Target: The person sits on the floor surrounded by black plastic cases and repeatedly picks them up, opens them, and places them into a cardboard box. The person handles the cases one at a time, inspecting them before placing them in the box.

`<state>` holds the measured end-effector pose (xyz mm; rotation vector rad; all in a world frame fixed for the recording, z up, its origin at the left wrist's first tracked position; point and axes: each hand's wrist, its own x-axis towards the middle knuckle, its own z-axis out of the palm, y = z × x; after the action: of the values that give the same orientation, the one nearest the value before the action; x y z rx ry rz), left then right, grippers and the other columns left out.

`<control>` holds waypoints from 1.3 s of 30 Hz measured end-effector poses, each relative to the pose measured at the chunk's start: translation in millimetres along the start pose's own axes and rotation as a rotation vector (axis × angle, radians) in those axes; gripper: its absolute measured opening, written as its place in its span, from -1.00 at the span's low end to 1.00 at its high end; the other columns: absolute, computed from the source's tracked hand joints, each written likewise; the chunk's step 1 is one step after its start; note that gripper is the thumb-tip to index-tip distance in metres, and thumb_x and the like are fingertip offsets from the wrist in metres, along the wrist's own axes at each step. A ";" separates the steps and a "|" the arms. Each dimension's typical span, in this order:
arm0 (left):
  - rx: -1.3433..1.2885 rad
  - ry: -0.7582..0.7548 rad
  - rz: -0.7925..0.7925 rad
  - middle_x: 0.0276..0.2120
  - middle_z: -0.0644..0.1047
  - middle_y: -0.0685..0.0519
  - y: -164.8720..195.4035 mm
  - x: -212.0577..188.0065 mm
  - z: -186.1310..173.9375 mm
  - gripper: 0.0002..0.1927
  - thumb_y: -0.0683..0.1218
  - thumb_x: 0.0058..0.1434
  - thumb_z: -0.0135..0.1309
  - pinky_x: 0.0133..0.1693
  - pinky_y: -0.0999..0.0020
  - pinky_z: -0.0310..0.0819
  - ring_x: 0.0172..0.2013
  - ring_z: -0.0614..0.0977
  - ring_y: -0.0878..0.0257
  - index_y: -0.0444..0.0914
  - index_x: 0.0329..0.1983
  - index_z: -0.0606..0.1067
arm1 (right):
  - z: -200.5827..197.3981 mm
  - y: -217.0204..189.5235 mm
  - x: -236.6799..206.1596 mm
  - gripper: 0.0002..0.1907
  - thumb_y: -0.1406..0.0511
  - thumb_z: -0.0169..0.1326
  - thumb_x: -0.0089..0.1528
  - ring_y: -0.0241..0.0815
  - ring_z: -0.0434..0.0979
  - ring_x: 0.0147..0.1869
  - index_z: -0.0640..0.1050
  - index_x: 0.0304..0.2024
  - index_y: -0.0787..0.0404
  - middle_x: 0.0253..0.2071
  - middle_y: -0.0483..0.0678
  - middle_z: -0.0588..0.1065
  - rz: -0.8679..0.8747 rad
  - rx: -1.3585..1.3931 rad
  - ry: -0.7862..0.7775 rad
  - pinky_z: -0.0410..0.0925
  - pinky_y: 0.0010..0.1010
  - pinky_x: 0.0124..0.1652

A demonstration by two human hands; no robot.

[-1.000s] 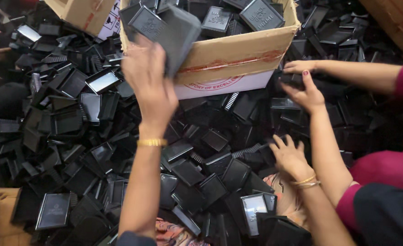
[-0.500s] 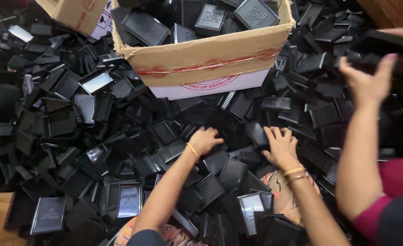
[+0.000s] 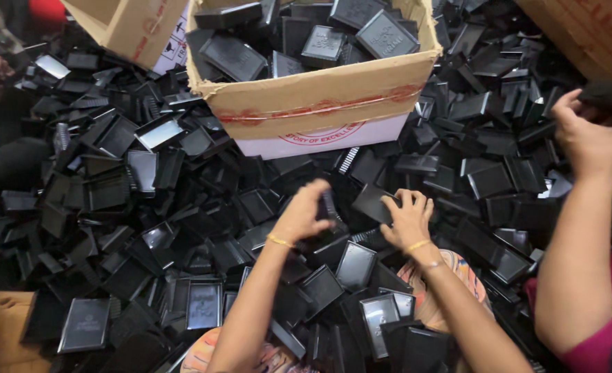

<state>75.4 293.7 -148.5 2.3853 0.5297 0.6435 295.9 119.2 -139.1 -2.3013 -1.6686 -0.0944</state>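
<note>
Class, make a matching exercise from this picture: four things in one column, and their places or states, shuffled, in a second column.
1. cardboard box
2. left hand
3. right hand
4. co-worker's hand

a. fingers spread on a flat black lid
b. raised at the right edge, gripping a black piece
c. partly filled with black cases
d. closed on a black piece over the pile

Pairs: 1-c, 2-d, 3-a, 4-b

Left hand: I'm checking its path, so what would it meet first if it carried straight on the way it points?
The left hand points up and right, fingers curled onto a black tray. Straight ahead lie more black trays of the pile, then the cardboard box. Depth is unclear, so the trays probably come first.
</note>
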 end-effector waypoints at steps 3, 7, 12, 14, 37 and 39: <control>-0.684 0.428 -0.218 0.00 0.37 0.06 27.3 -26.0 -25.1 0.06 -0.05 -0.18 0.48 0.07 0.17 0.44 -0.01 0.49 0.13 -0.14 0.35 0.12 | -17.4 -19.1 -14.6 -0.16 0.35 0.35 -0.17 0.11 0.31 0.29 0.42 0.19 0.07 0.14 0.08 0.32 -0.137 0.528 0.015 0.24 -0.07 0.24; -0.696 0.604 -0.112 0.15 0.38 0.02 68.9 -63.2 -13.2 -0.29 -0.10 0.03 0.37 0.31 0.23 0.31 0.21 0.45 0.14 -0.21 0.23 0.32 | -36.1 -57.9 -26.4 0.09 0.54 0.29 -0.05 0.02 0.26 0.39 0.05 0.43 0.06 0.31 0.06 0.25 -0.098 1.658 -0.233 0.26 -0.11 0.26; -0.615 0.378 -0.002 0.05 0.41 -0.03 95.2 -88.7 -2.0 -0.29 -0.07 -0.08 0.49 0.17 0.25 0.37 0.09 0.50 0.13 -0.19 0.06 0.33 | -60.5 -90.0 -40.5 0.17 0.56 0.23 0.06 0.05 0.26 0.49 -0.14 0.55 0.09 0.40 0.22 0.26 -0.115 1.923 -0.157 0.17 -0.12 0.41; -0.557 0.340 0.014 0.01 0.40 -0.03 101.6 -93.3 -5.4 -0.22 -0.05 -0.10 0.48 0.13 0.24 0.42 0.06 0.52 0.15 -0.20 0.15 0.33 | -69.1 -93.5 -42.5 0.19 0.52 0.26 0.07 0.08 0.29 0.49 -0.16 0.56 0.09 0.39 0.26 0.28 -0.145 1.918 -0.151 0.17 -0.12 0.43; -0.388 0.413 0.201 0.06 0.41 -0.10 129.2 -92.7 -27.4 -0.04 0.02 -0.01 0.50 0.11 0.18 0.48 0.05 0.50 0.04 -0.11 0.45 0.30 | -68.9 -92.0 -42.4 -0.02 0.23 0.37 0.12 -0.12 0.38 0.40 0.20 0.48 0.39 0.34 0.05 0.38 -0.230 1.671 -0.046 0.26 -0.28 0.35; -0.461 0.335 0.157 0.05 0.43 -0.09 126.6 -92.3 -31.4 -0.04 0.04 0.00 0.50 0.12 0.18 0.48 0.03 0.52 0.05 -0.13 0.46 0.32 | -69.7 -93.9 -41.8 -0.10 0.27 0.32 0.17 -0.14 0.39 0.39 0.22 0.48 0.35 0.32 0.04 0.39 -0.212 1.703 -0.045 0.27 -0.31 0.35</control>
<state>10.9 167.6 -74.5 1.9049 0.2885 1.1150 202.6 88.1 -63.3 -0.8034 -1.0797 0.9336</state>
